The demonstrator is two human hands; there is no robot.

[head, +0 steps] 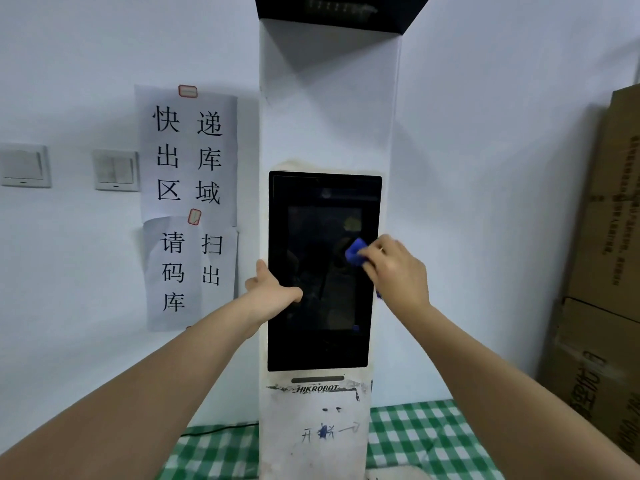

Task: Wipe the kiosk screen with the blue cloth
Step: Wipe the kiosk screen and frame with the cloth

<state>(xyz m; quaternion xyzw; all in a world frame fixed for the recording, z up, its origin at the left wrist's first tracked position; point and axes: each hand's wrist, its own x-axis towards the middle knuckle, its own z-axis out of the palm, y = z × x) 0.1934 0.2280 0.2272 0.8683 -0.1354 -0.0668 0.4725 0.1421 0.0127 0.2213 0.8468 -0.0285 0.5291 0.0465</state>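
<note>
A tall white kiosk (329, 116) stands against the wall with a dark, switched-off screen (322, 289) set in its front. My right hand (394, 268) grips a bunched blue cloth (356, 252) and presses it against the screen's upper right area. A bit of the cloth also peeks out below the hand at the screen's right edge. My left hand (270, 289) holds the kiosk's left side, thumb lying across the screen's left part and fingers wrapped around the edge.
Paper notices (188, 202) with printed characters hang on the wall left of the kiosk, beside two light switches (116, 170). Stacked cardboard boxes (602, 271) stand at the right. A green checked cloth (415, 438) covers the surface under the kiosk.
</note>
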